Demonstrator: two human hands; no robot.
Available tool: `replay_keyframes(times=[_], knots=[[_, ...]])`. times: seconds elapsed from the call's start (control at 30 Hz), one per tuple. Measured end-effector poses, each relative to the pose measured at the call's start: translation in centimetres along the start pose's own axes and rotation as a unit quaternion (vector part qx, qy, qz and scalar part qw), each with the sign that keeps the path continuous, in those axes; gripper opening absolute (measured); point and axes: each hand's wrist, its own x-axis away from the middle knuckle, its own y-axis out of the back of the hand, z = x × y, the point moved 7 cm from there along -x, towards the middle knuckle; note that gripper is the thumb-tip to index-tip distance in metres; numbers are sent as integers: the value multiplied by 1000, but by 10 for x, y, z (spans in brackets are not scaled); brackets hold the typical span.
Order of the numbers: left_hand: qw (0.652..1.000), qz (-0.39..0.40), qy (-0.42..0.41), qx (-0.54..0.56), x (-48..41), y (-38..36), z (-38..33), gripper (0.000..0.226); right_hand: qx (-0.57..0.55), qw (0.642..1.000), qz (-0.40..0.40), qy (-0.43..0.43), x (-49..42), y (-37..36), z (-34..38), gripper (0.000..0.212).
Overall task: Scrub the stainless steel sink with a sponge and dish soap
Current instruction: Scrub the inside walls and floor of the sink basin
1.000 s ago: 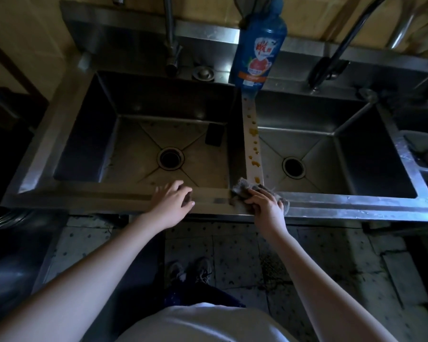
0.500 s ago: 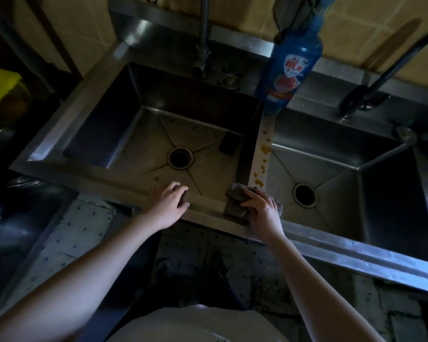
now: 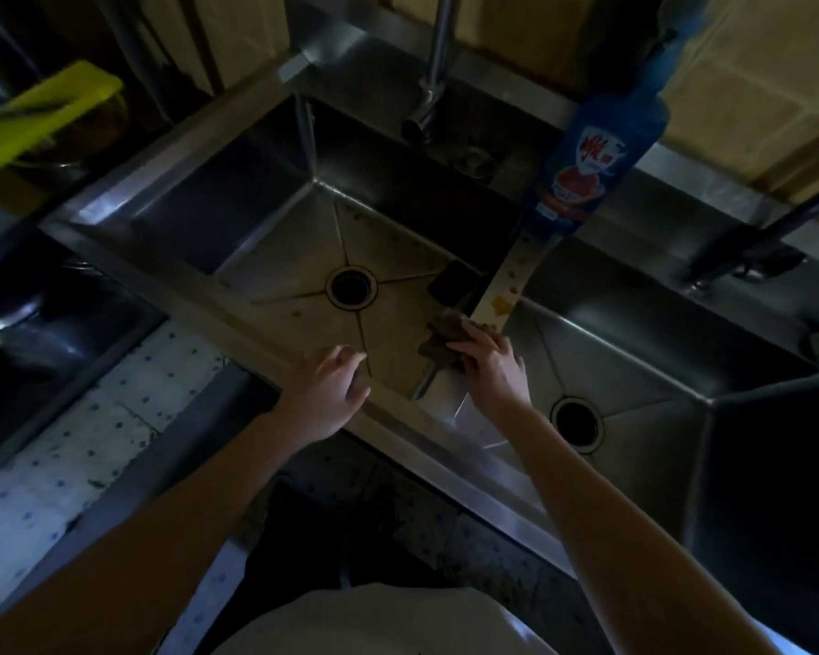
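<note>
A stainless steel double sink fills the view, tilted. My right hand presses a dark sponge onto the near end of the divider between the two basins, fingers curled over it. Yellow-orange soap blobs dot the divider just beyond the sponge. My left hand rests on the front rim of the left basin, fingers relaxed. A blue dish soap bottle stands at the far end of the divider.
A small dark object lies in the left basin near the divider. Each basin has a round drain. Two taps rise at the back. A yellow-green item sits far left.
The camera has swung and tilted, so the sink now looks rotated. My right hand has slid the sponge from the front rim a short way up the divider toward the soap blobs.
</note>
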Motion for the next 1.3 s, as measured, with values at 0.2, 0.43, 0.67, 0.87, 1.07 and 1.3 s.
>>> replay_keyframes(times=[0.2,0.43,0.67,0.87,1.07,1.3], knots=[[999,-5,16,-27,-2,-1,-13,48,31,996,-8,88,21,-2,6,38],[999,-7,18,-37,-15,-1,-22,48,26,991,12,129,8,-1,-2,38],[998,-4,32,-54,-25,-4,-23,47,-38,995,-25,84,-37,32,-22,31],[997,-36,17,-72,-29,-1,-18,49,-86,995,-45,35,-71,49,-36,29],[997,-26,39,-57,-36,-1,-21,48,-120,991,-56,24,-69,47,-38,27],[999,-34,16,-40,-52,-3,-50,47,-105,992,-38,56,-58,42,-36,26]])
